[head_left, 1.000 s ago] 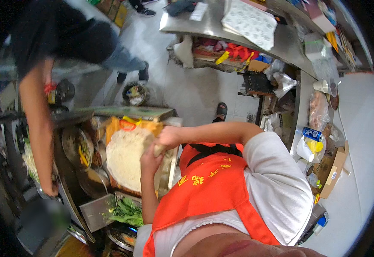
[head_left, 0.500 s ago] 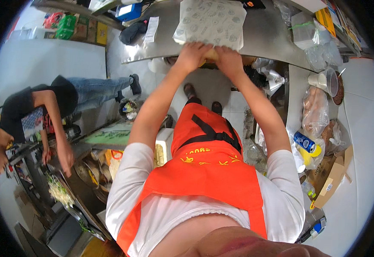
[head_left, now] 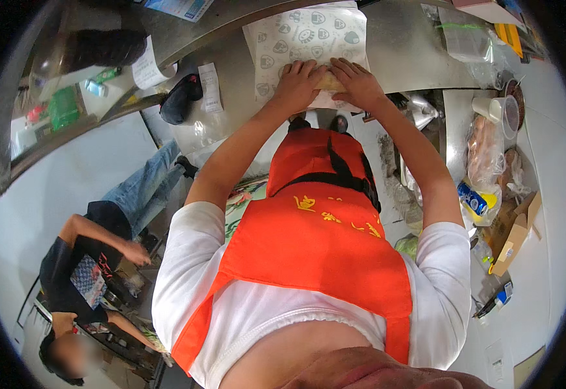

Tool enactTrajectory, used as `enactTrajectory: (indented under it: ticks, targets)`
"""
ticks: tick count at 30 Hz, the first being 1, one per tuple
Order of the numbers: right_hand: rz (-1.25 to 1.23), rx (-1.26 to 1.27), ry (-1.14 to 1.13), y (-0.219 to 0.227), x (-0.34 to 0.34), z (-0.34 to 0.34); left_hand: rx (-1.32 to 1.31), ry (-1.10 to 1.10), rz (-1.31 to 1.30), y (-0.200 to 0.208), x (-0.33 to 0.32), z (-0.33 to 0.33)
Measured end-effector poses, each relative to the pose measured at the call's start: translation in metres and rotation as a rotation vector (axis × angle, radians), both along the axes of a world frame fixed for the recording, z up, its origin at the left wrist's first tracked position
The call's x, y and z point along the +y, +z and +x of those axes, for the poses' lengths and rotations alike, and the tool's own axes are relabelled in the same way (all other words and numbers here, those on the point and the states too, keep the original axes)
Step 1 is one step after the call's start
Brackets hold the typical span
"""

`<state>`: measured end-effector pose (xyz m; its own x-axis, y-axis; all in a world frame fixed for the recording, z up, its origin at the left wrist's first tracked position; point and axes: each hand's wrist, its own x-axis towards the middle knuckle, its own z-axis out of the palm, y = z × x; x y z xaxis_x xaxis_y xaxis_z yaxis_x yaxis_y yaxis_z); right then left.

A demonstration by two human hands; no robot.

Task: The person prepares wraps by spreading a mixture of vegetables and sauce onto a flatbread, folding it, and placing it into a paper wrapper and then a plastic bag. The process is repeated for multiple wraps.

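Pale roll (head_left: 329, 82) lies at the upper centre of the frame, on patterned paper (head_left: 309, 40) over a metal counter (head_left: 412, 58), between the person's left hand (head_left: 297, 84) and right hand (head_left: 359, 85). Both hands are palm down, fingers slightly spread, covering its ends; whether they grip it cannot be told. Left of the paper lies a white slip (head_left: 210, 87).

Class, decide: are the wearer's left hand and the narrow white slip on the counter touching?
Apart: the head view shows grey counter and patterned paper between the left hand and the white slip.
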<state>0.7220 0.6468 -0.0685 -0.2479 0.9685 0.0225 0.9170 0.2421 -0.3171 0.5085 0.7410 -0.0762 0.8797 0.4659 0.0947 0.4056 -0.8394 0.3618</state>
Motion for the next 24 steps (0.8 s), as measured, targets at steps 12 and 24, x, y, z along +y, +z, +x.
enactTrajectory:
  ticks: [12,24]
  targets:
    - [-0.341,0.209,0.204,0.002,0.062,0.036,0.087,-0.104,0.061,0.038,-0.002,-0.011]
    - [-0.109,0.215,0.151,0.049,0.049,0.010,0.320,0.101,-0.154,0.054,0.040,0.016]
